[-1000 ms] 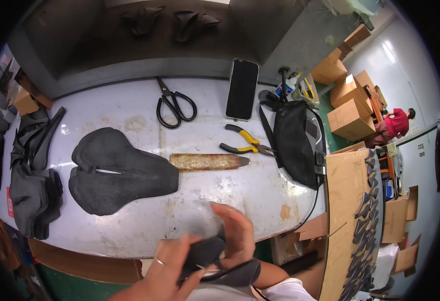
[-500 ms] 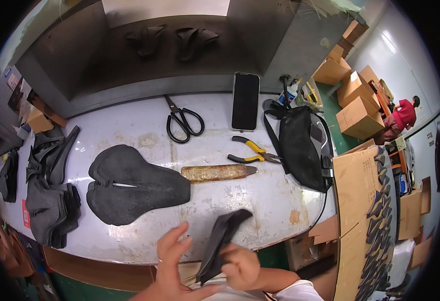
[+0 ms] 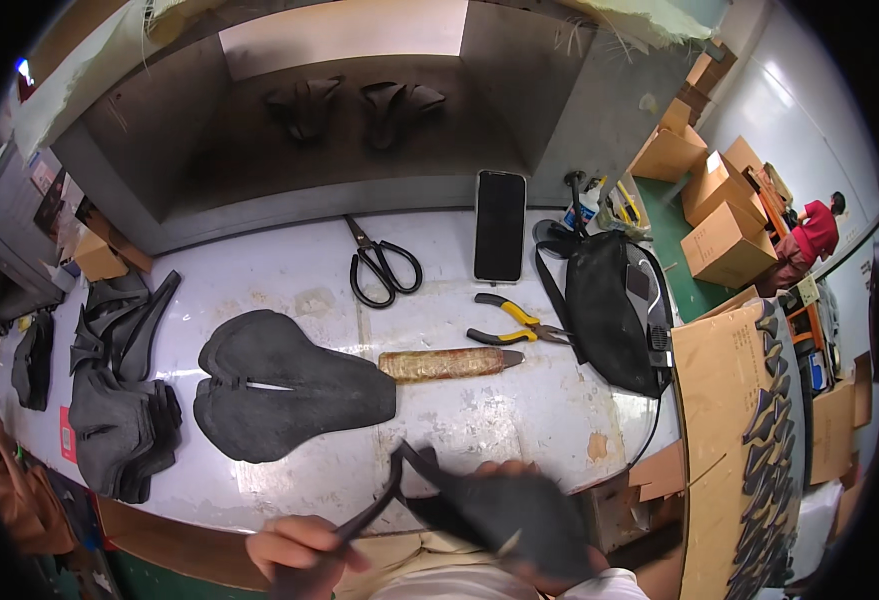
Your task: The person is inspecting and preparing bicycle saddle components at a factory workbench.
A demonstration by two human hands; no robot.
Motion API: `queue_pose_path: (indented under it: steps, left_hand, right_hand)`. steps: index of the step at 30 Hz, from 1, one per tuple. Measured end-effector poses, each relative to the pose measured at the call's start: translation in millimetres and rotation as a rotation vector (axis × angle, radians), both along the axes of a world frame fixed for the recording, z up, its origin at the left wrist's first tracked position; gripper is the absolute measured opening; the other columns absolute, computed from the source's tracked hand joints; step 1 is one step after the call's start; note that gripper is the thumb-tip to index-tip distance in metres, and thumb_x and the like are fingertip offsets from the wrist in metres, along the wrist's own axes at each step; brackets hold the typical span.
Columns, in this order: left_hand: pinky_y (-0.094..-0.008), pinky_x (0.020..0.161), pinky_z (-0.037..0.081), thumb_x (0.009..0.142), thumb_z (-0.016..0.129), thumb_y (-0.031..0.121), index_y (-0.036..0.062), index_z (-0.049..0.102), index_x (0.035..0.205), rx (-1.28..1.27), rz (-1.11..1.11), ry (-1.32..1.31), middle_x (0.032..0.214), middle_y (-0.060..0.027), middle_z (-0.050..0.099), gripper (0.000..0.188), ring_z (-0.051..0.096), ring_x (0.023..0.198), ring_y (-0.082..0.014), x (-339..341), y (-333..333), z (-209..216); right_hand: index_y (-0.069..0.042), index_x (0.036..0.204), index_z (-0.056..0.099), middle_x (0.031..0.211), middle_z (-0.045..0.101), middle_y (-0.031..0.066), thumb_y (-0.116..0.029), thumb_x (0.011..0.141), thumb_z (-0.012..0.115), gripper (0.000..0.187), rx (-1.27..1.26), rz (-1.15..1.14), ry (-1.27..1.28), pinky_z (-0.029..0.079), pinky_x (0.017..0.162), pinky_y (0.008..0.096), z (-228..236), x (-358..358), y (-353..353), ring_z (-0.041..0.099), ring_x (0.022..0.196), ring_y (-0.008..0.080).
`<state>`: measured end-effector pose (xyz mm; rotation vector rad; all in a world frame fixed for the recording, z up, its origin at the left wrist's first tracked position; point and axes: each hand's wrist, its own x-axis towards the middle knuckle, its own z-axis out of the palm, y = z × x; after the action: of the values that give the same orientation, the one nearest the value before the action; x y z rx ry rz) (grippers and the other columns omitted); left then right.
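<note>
Both my hands hold a black bicycle saddle cover (image 3: pixel 504 520) above the front edge of the table; motion blurs it. My left hand (image 3: pixel 294 550) is closed around a narrow dark strip of it, which runs up to a pointed bend. Behind the wide part is my right hand (image 3: pixel 507 468), mostly hidden, with only some fingertips showing at the upper edge. On the table in front lies a stack of flat black saddle-shaped pieces (image 3: pixel 299 400) with a slit. A stick-like tool (image 3: pixel 444 364) with a wrapped tan handle touches the stack's narrow end.
Black-handled scissors (image 3: pixel 384 270), yellow-black pliers (image 3: pixel 517 322), a phone (image 3: pixel 499 228) and a black bag (image 3: pixel 609 320) lie farther back. More black pieces (image 3: pixel 124 430) are stacked left. A grey box-like booth (image 3: pixel 339 195) stands behind. Cardboard (image 3: pixel 729 400) with small dark pieces is right; a person (image 3: pixel 811 235) works beyond.
The saddle cover has swung from upright to spread out at the right. My left hand has moved left and closed on its strip; my right hand has gone behind it. The view has shifted slightly.
</note>
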<state>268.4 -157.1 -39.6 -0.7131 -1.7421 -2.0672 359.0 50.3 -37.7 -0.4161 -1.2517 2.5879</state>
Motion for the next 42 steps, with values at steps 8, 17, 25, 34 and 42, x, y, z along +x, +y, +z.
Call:
queue_pose_path:
  steps: [8,17,25,34,42]
  left_hand:
    - [-0.0318,0.068,0.058,0.066,0.070,-0.014,-0.0026,0.063,0.110,0.062,-0.433,-0.881,0.093,-0.0234,0.068,0.046,0.069,0.076,-0.0254,7,12,45]
    - [-0.0266,0.070,0.052,0.082,0.074,0.006,0.0021,0.043,0.140,-0.716,-1.060,-0.864,0.085,-0.0082,0.068,0.066,0.065,0.079,-0.0138,-18,13,64]
    - [-0.0242,0.058,0.049,0.083,0.072,0.002,0.0067,0.036,0.146,-0.390,-0.914,-0.519,0.074,-0.0082,0.067,0.072,0.062,0.067,-0.0094,-9,18,55]
    - [-0.0245,0.063,0.052,0.086,0.067,0.001,0.0020,0.054,0.133,-0.431,-1.026,-0.745,0.087,-0.0086,0.071,0.048,0.065,0.069,-0.0110,-16,20,63]
    - [-0.0255,0.068,0.051,0.091,0.059,-0.001,0.0021,0.050,0.136,-0.357,-1.333,-0.865,0.091,-0.0103,0.070,0.046,0.064,0.072,-0.0117,-24,10,51]
  right_hand:
    - [-0.001,0.120,0.052,0.107,0.059,0.0100,-0.014,0.093,0.059,0.030,-0.537,0.297,-0.099,0.048,0.084,0.0311,-25,6,28,0.059,0.098,0.0197]
    - [0.000,0.102,0.060,0.091,0.061,0.0015,-0.010,0.091,0.064,0.015,0.362,0.654,-0.026,0.046,0.075,0.0266,-6,0,23,0.054,0.084,0.0086]
    - [0.007,0.086,0.063,0.088,0.061,0.0168,-0.027,0.085,0.059,0.034,-0.090,0.330,0.410,0.044,0.075,0.0372,-21,-7,25,0.058,0.089,0.0265]
    - [0.007,0.111,0.061,0.096,0.066,0.0104,-0.009,0.087,0.065,0.029,-0.005,0.609,0.054,0.048,0.076,0.0304,-7,2,32,0.061,0.084,0.0161]
    - [0.015,0.117,0.053,0.119,0.058,0.0233,-0.014,0.096,0.047,0.036,-0.557,0.818,0.233,0.043,0.096,0.0363,-16,2,29,0.059,0.107,0.0279]
